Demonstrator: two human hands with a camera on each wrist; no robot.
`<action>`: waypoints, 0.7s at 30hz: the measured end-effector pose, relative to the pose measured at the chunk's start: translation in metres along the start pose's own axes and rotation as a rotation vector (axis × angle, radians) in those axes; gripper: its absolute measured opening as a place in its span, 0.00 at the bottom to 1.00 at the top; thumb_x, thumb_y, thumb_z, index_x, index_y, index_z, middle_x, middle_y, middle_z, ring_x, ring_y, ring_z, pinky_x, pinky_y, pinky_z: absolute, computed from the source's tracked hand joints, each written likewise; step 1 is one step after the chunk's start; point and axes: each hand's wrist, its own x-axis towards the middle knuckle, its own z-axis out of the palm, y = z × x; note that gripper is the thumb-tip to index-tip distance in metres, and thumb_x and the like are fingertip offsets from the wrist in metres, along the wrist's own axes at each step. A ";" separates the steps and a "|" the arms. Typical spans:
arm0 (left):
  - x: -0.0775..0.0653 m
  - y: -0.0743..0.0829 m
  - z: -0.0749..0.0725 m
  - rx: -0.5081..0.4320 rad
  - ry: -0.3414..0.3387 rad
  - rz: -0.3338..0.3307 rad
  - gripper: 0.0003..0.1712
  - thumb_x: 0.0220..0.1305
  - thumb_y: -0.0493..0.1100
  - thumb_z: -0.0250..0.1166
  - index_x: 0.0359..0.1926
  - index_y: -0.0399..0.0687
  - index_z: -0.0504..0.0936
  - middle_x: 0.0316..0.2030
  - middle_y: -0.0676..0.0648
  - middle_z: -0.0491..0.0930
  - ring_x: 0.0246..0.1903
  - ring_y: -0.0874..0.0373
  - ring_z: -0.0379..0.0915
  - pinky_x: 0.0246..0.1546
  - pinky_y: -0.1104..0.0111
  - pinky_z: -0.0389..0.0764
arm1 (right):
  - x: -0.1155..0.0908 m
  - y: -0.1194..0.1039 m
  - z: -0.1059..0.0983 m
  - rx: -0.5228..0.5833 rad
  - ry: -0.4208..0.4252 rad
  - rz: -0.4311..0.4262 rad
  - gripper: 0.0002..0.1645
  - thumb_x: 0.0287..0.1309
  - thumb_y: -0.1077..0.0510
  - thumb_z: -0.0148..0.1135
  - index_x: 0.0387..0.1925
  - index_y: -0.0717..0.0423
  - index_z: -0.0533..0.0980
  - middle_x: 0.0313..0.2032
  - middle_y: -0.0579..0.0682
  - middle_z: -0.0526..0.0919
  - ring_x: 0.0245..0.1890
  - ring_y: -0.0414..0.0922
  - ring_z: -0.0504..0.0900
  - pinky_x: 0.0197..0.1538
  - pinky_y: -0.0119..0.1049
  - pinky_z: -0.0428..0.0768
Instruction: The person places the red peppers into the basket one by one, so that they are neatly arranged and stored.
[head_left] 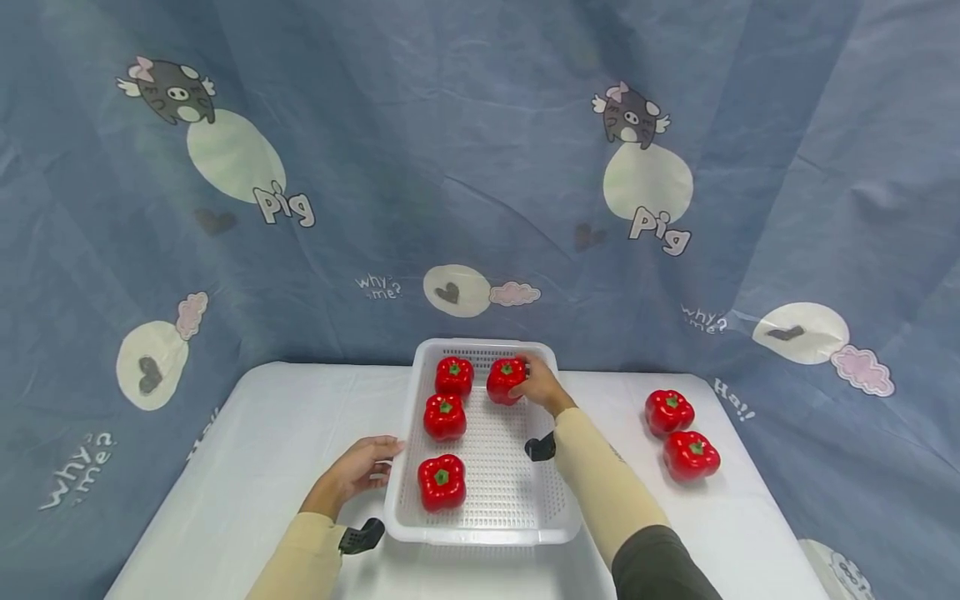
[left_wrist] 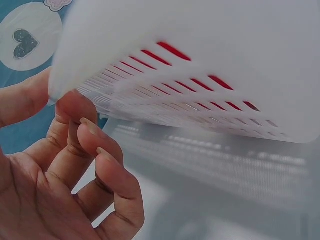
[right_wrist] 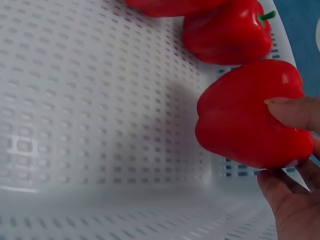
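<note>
My right hand (head_left: 542,387) grips a red bell pepper (head_left: 505,380) at the far right corner inside a white perforated plastic basket (head_left: 510,536). The right wrist view shows the thumb on one side of this pepper (right_wrist: 245,115) and fingers on the other. Three more red peppers stand along the basket's left side: one at the back (head_left: 453,377), one just in front of it (head_left: 445,418), and one nearer the front (head_left: 442,483). My left hand (head_left: 362,468) pinches the basket's left rim between thumb and index finger, the other fingers curled below, as the left wrist view shows.
Two red peppers, one further back (head_left: 668,412) and one nearer (head_left: 691,456), lie on the white table (head_left: 300,417) right of the basket. A blue cloth (head_left: 480,167) with pig prints hangs directly behind the table. Black wrist-worn pieces (head_left: 362,537) sit beside the sleeves.
</note>
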 end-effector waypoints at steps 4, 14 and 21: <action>-0.001 -0.002 0.000 0.005 0.008 0.003 0.24 0.63 0.50 0.64 0.52 0.37 0.79 0.39 0.44 0.82 0.34 0.52 0.75 0.34 0.65 0.80 | 0.003 0.003 0.007 -0.007 0.011 0.007 0.45 0.44 0.75 0.67 0.66 0.61 0.63 0.62 0.62 0.69 0.62 0.60 0.68 0.61 0.53 0.70; 0.002 -0.004 0.002 0.011 0.029 -0.006 0.26 0.61 0.52 0.66 0.53 0.39 0.79 0.39 0.45 0.83 0.34 0.52 0.76 0.35 0.64 0.81 | 0.004 0.011 0.015 0.062 0.031 0.036 0.46 0.45 0.77 0.65 0.68 0.60 0.62 0.65 0.63 0.66 0.64 0.61 0.66 0.63 0.53 0.67; 0.001 -0.003 0.001 0.007 0.029 -0.008 0.26 0.61 0.52 0.66 0.53 0.39 0.79 0.39 0.45 0.83 0.35 0.52 0.76 0.36 0.64 0.81 | 0.006 0.013 0.018 0.076 0.047 0.039 0.47 0.44 0.77 0.65 0.68 0.59 0.61 0.65 0.62 0.65 0.64 0.61 0.65 0.63 0.54 0.66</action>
